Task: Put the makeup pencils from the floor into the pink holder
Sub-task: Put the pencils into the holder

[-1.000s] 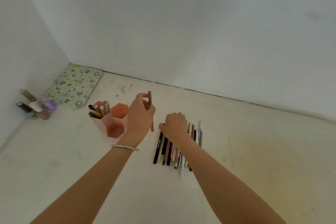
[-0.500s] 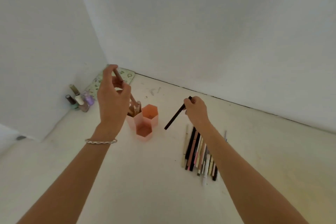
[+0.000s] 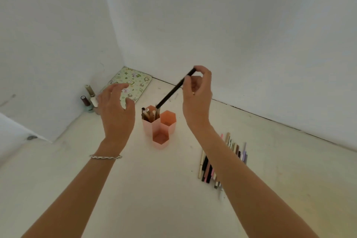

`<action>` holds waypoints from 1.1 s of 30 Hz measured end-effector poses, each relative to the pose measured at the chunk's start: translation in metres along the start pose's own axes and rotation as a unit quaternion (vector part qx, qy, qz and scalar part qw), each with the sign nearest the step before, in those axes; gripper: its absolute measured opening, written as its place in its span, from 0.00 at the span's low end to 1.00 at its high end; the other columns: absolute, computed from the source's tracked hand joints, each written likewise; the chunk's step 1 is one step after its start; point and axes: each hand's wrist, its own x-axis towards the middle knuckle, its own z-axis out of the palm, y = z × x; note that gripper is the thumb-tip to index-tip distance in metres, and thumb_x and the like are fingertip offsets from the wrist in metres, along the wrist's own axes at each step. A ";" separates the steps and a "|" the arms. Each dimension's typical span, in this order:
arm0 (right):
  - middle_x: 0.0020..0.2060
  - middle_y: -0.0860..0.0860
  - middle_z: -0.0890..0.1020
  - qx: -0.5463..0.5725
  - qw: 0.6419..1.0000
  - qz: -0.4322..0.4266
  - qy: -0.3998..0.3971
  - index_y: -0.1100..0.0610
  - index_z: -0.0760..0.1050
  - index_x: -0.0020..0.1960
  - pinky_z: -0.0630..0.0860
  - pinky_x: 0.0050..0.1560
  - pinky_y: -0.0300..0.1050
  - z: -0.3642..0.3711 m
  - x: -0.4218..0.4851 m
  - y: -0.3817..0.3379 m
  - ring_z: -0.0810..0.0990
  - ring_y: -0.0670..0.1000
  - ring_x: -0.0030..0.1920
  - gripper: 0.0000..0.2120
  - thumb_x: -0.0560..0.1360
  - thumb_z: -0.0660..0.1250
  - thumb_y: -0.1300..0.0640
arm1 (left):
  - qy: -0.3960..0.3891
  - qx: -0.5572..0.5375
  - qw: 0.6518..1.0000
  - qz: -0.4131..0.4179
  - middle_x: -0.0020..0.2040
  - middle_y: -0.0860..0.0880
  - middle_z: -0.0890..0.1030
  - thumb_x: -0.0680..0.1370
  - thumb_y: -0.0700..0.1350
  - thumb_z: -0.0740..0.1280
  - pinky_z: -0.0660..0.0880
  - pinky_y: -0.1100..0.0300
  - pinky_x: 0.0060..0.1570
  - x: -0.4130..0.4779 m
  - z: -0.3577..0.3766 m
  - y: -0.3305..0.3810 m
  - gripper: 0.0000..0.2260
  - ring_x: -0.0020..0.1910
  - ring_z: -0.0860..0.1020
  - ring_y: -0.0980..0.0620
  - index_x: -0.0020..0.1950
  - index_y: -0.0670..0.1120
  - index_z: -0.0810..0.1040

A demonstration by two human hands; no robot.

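The black pencil (image 3: 174,89) is pinched near its upper end in my right hand (image 3: 197,94), slanting down toward seven o'clock so that its lower tip sits at the mouth of the far-left cell of the pink holder (image 3: 160,126), among the pencils already standing there (image 3: 148,115). The holder stands on the floor (image 3: 135,189) as three joined hexagonal cups; its right and near cells look empty. My left hand (image 3: 116,111) hovers at nine o'clock from the holder, its grip wide, fingers spread and carrying nothing, with a bracelet (image 3: 105,157) on the wrist. At four o'clock from the holder the remaining pencils (image 3: 207,170) lie side by side on the floor, partly hidden by my right forearm. At ten o'clock, in the corner, lies a patterned green tin (image 3: 135,81), with a few small bottles (image 3: 87,100) just left of it against the wall.
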 end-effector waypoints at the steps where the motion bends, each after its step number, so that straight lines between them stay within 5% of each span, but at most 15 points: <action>1: 0.32 0.46 0.76 -0.017 0.999 -0.023 -0.019 0.49 0.67 0.60 0.73 0.34 0.37 0.008 -0.005 -0.001 0.75 0.44 0.32 0.12 0.79 0.61 0.60 | -0.002 -0.013 1.000 -0.010 0.61 0.49 0.76 0.74 0.37 0.62 0.71 0.43 0.62 0.002 -0.003 0.002 0.17 0.64 0.70 0.46 0.62 0.47 0.77; 4: 0.36 0.51 0.77 -0.095 0.990 -0.038 -0.101 0.50 0.65 0.61 0.75 0.39 0.46 0.024 -0.026 0.011 0.75 0.50 0.35 0.11 0.80 0.60 0.60 | -0.007 -0.045 0.999 -0.019 0.59 0.54 0.73 0.74 0.35 0.62 0.74 0.45 0.59 0.002 -0.007 0.007 0.19 0.61 0.74 0.47 0.62 0.49 0.76; 10: 0.43 0.53 0.78 -0.261 0.934 -0.111 -0.215 0.59 0.74 0.59 0.73 0.44 0.48 0.029 -0.054 0.042 0.76 0.55 0.44 0.09 0.80 0.61 0.60 | -0.035 -0.078 0.995 -0.049 0.58 0.55 0.72 0.74 0.34 0.63 0.76 0.58 0.52 -0.010 -0.001 0.017 0.18 0.53 0.76 0.55 0.62 0.48 0.77; 15: 0.53 0.54 0.78 -0.240 0.957 -0.134 -0.091 0.61 0.75 0.61 0.75 0.52 0.42 -0.003 -0.038 0.039 0.77 0.51 0.51 0.16 0.75 0.60 0.63 | -0.058 -0.108 0.992 -0.030 0.53 0.55 0.75 0.73 0.37 0.63 0.74 0.66 0.45 -0.030 0.022 0.041 0.14 0.46 0.76 0.60 0.56 0.50 0.76; 19: 0.50 0.48 0.76 -0.224 0.973 -0.053 -0.011 0.55 0.74 0.60 0.71 0.45 0.33 -0.055 -0.012 0.041 0.75 0.43 0.45 0.17 0.74 0.59 0.66 | -0.252 -0.052 0.966 -0.031 0.41 0.56 0.78 0.76 0.39 0.64 0.71 0.72 0.36 -0.074 0.071 0.069 0.08 0.37 0.76 0.61 0.51 0.50 0.76; 24: 0.46 0.45 0.78 -0.235 0.970 0.061 0.012 0.54 0.76 0.56 0.71 0.42 0.36 -0.113 -0.012 0.054 0.74 0.41 0.37 0.15 0.75 0.59 0.67 | -0.466 0.093 0.875 -0.091 0.54 0.45 0.81 0.77 0.41 0.62 0.77 0.53 0.54 -0.132 0.127 0.077 0.12 0.51 0.80 0.46 0.60 0.43 0.75; 33: 0.46 0.44 0.79 -0.276 0.953 0.123 0.003 0.54 0.77 0.54 0.74 0.43 0.37 -0.157 -0.031 0.083 0.75 0.41 0.37 0.11 0.78 0.59 0.64 | -0.475 0.161 0.861 -0.087 0.55 0.41 0.78 0.79 0.41 0.65 0.75 0.53 0.47 -0.147 0.154 0.074 0.13 0.53 0.79 0.42 0.62 0.39 0.68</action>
